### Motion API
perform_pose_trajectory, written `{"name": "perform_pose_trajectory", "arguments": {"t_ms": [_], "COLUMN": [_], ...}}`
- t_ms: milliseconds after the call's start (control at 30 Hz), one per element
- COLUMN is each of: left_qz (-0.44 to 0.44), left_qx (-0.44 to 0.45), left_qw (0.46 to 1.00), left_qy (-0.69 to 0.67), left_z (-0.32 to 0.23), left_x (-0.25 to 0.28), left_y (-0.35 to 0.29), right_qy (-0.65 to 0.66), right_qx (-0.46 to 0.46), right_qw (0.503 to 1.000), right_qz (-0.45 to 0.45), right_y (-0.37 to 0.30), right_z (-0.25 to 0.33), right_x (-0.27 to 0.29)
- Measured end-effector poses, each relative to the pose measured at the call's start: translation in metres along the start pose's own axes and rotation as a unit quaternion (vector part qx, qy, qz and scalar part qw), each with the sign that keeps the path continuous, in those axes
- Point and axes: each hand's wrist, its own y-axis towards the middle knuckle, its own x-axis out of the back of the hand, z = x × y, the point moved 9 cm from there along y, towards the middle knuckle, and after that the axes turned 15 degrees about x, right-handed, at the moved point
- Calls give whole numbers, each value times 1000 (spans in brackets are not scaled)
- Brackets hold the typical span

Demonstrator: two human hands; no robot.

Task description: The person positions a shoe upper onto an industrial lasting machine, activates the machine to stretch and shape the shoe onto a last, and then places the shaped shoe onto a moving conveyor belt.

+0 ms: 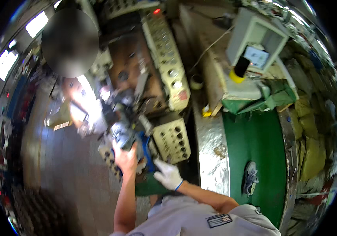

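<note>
Against the grey part (122, 133), left fingers (117, 148) rest parted

Left-hand grip (126, 158): finger closure on the grey machine part (122, 134) partly hidden; right-hand grip (169, 176), gloved: fingertip contact with the blue frame (148, 154) indeterminable; control panel (170, 138) markings and screen (256, 57) content: too small to read; blurred disc (70, 43) at upper left: area behind obscured; shirt (188, 216): cut off by lower edge; sacks (311, 149) at right: details blurred

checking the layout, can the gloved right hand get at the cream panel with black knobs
Probably yes: the gloved right hand appears close to the cream panel, nothing visible between them.
</note>
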Motion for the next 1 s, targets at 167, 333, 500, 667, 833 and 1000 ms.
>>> {"name": "perform_pose_trajectory", "arguments": {"t_ms": [167,333,500,667,833,1000], "left_qz": [-8,1,35,30,48,39], "left_qx": [27,3,9,74,109,77], "left_qw": [999,1000,999,994,992,996], "left_qy": [36,20,-16,75,49,21], "left_z": [-8,-13,-11,12,15,2], "left_x": [-9,-14,-9,-1,1,-4], "left_y": [-7,-6,-7,-16,-4,-3], "right_qy": [19,4,3,-1,29,81], "right_qx": [13,16,11,-24,-56,-177], "right_qw": [1000,1000,1000,1000,998,978], "right_qz": [-4,-20,-21,18,28,-68], "right_y": [-2,-2,-4,-10,-4,-18], "right_z": [-2,1,5,10,6,-6], "right_x": [18,23,17,10,0,21]}}
